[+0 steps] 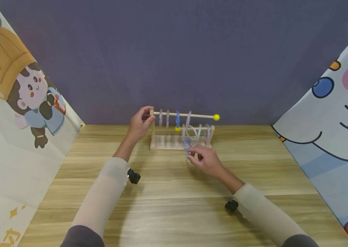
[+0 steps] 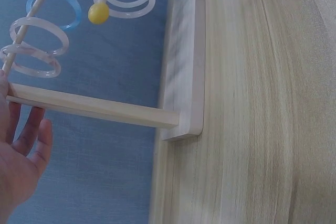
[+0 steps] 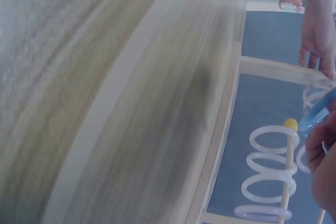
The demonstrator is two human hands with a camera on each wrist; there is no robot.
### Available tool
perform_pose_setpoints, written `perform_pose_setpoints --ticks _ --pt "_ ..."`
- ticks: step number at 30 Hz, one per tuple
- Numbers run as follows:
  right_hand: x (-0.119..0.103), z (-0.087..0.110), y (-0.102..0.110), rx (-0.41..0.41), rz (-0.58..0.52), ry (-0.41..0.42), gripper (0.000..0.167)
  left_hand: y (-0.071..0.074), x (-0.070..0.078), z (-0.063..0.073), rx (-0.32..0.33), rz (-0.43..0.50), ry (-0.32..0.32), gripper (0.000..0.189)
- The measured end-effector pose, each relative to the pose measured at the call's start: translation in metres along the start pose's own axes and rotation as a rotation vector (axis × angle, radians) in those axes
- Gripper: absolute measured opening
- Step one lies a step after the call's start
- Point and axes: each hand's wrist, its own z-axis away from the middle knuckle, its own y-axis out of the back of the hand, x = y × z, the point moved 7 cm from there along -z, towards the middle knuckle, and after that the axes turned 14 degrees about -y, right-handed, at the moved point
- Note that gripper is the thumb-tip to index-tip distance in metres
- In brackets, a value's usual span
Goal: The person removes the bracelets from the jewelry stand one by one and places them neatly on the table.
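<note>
A wooden bangle rack (image 1: 174, 142) stands at the back of the table, with two bars ending in yellow balls. My left hand (image 1: 140, 125) grips the top of its left post (image 2: 94, 106), thumb and fingers to either side. Between thumb and fingers, my right hand (image 1: 206, 159) pinches a translucent blue bangle (image 1: 187, 146), held in front of the rack. On the upper bar (image 1: 201, 116) hang pale bangles and a blue bangle (image 1: 178, 119). Several white bangles (image 3: 269, 188) and a lavender bangle (image 3: 262, 213) hang on the lower bar (image 3: 289, 156).
The wood-grain table (image 1: 167, 199) stretches in front of the rack. Behind stands a dark blue-grey panel (image 1: 174, 61). Cartoon-printed panels flank the table at left (image 1: 13, 137) and right (image 1: 325, 137). A small black camera (image 1: 134, 176) sits at the left wrist, another black camera (image 1: 231, 206) at the right.
</note>
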Motion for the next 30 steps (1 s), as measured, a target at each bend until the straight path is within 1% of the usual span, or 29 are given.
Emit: perform_pose_setpoints --ticks 3,11,17,22,26,30 --pt "-0.005 0.001 -0.01 -0.051 0.034 0.01 0.02 0.0 0.0 0.0 0.002 -0.005 0.0 0.042" --pt "-0.018 0.007 -0.039 -0.217 0.154 0.091 0.02 0.001 0.0 0.002 0.0 -0.003 0.019 0.043" --pt "-0.024 0.006 -0.057 -0.324 0.225 0.103 0.02 0.001 0.001 0.002 0.028 0.019 0.007 0.04" --pt "-0.028 0.006 -0.067 -0.387 0.271 0.129 0.023 0.001 0.002 0.002 0.026 0.017 0.0 0.04" --pt "-0.032 0.007 -0.073 -0.406 0.286 0.151 0.019 0.001 0.002 0.002 0.031 0.022 -0.006 0.04" --pt "-0.032 0.007 -0.079 -0.417 0.296 0.15 0.017 0.0 0.001 0.001 0.026 0.011 -0.003 0.04"
